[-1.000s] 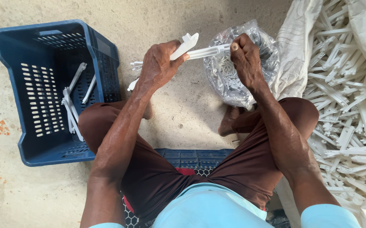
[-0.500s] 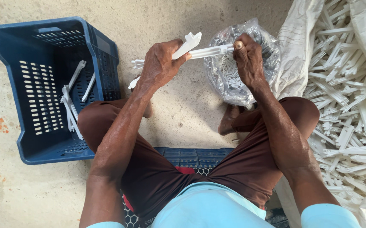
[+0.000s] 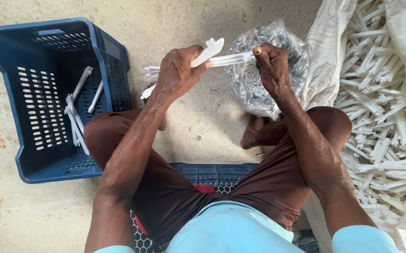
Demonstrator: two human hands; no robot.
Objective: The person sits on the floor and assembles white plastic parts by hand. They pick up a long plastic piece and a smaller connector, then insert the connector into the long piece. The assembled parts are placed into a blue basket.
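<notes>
Head view: my left hand [image 3: 177, 72] and right hand [image 3: 271, 65] both clamp white strips [image 3: 221, 58] just right of the crate [image 3: 55, 98]. Uneven squeeze could snap or drop one.

Bare floor [image 3: 203, 122] lies open between blue crate [image 3: 48, 93] and, seemingly, plastic bag [image 3: 264, 79].

Head view, straight down, close
</notes>
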